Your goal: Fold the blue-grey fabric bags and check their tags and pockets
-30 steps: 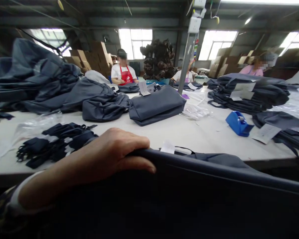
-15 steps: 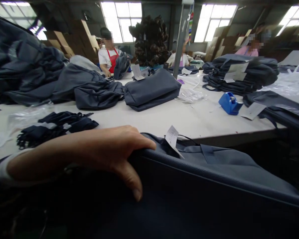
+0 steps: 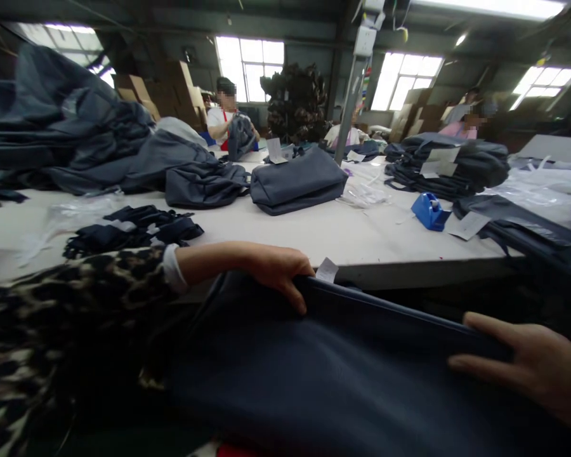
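Note:
A dark blue fabric bag (image 3: 342, 368) stretches across the lower part of the head view, below the table's front edge. My left hand (image 3: 278, 270) is closed over its piped top edge, thumb on the near face and fingers behind. At the right, my right hand (image 3: 528, 358) straddles the same edge, with the thumb in front and a finger along the top. A white paper tag (image 3: 327, 270) sticks up behind the edge beside my left fingertips. The bag's lower part is in deep shadow.
The white table (image 3: 285, 238) holds a folded dark bag (image 3: 299, 181), bundled straps (image 3: 133, 228), a blue tape dispenser (image 3: 429, 211) and a stack of dark bags (image 3: 461, 165). A metal post (image 3: 347, 120) rises behind. Across the table, a person (image 3: 226, 120) handles a bag.
My right hand has come into view at the bag's right side. The bag and my left hand sit farther from the camera, with more of my left sleeve showing. The view has tilted up.

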{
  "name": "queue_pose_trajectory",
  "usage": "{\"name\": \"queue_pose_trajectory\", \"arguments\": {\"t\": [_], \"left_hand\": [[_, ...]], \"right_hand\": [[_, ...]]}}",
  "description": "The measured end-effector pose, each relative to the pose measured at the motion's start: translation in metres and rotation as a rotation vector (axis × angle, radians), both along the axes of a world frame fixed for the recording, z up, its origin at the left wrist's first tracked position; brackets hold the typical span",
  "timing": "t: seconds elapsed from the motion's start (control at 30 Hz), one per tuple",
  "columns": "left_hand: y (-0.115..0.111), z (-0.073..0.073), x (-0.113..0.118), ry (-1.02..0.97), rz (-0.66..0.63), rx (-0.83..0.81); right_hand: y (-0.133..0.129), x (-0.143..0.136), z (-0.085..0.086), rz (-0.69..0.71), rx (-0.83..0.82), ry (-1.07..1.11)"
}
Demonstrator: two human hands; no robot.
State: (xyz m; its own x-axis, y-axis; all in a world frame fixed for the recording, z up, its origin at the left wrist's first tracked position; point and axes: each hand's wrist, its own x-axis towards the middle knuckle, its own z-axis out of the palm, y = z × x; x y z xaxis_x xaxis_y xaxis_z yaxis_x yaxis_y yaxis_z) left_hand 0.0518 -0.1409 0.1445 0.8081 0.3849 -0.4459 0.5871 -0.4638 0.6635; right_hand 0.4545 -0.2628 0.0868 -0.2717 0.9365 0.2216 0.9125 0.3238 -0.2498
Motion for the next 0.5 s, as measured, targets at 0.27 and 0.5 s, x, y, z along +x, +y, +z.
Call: {"name": "queue_pose_trajectory", "arguments": {"t": [0.27,0.5], "left_hand": [[0.083,-0.059,0.001,0.088,0.044,-0.267],[0.101,-0.050,0.045,0.083,-0.158,-0.343]], "right_hand": [[0.087,-0.035,-0.008,0.033,-0.045,-0.172],[0.030,-0.067,-0.002,0.495,0.207,-0.137]]}}
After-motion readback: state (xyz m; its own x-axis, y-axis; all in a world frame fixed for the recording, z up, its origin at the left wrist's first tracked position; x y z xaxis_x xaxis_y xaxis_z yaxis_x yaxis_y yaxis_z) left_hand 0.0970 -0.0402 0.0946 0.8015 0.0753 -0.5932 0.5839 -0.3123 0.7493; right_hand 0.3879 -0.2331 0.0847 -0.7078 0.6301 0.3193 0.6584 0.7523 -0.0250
